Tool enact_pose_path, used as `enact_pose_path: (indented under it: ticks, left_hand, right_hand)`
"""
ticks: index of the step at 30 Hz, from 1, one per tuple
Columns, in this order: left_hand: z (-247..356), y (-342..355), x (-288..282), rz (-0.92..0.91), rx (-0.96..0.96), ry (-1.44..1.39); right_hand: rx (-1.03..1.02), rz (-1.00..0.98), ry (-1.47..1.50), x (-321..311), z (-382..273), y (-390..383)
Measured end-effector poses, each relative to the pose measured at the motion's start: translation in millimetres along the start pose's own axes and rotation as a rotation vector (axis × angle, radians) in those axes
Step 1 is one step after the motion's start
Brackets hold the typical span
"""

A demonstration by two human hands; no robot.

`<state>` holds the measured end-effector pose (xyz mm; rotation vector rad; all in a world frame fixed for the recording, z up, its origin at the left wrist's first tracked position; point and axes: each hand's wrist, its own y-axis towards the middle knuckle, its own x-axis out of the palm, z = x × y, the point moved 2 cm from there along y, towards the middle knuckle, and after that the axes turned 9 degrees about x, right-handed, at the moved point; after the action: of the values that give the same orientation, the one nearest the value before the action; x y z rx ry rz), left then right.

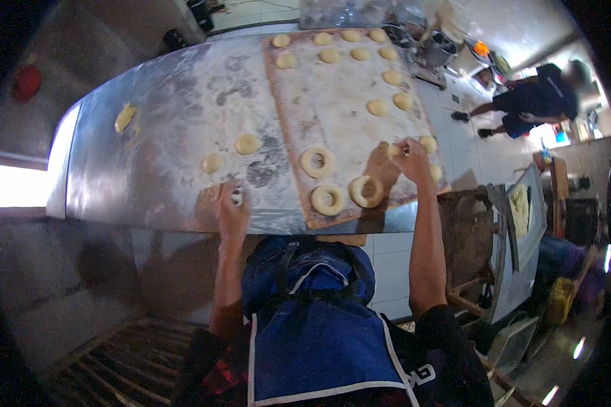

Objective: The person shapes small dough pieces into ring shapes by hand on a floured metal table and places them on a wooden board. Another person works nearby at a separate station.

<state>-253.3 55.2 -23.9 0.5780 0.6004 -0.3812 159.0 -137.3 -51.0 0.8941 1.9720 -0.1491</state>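
On the floured board point(332, 102) lie several round dough balls point(376, 107) and three dough rings point(327, 200). My right hand point(412, 157) is pinched at a small pale dough piece point(394, 150) near the board's right side, above a ring. My left hand point(231, 207) is closed at the steel table's front edge, left of the board, around a small whitish object that I cannot make out. Two more dough balls point(247, 144) lie on the flour beyond that hand, and a yellowish smear of dough point(125, 118) sits farther left.
Another person point(536, 102) in dark clothes stands on the tiled floor at the right. Pots point(440, 51) and containers are at the back right. A wooden rack point(465, 258) with metal trays is beside me at the right, and a slatted rack point(122, 359) at lower left.
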Motion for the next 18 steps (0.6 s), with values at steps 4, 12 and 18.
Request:
enact_pose_path:
  ticks: [4,12,18]
  left_hand:
    - [-60,-26,-77,0.079,-0.159,0.238]
    - [-91,-23,-105,0.118,-0.177,0.108]
    - [-106,-26,-115,0.132,-0.267,0.054]
  right_hand:
    - [0.239,-0.264,0.276,13,-72,-15]
    - [0.070,-0.545,0.477,168,-269,-59]
    - [-0.037,-0.223,0.136,168,-306,-55]
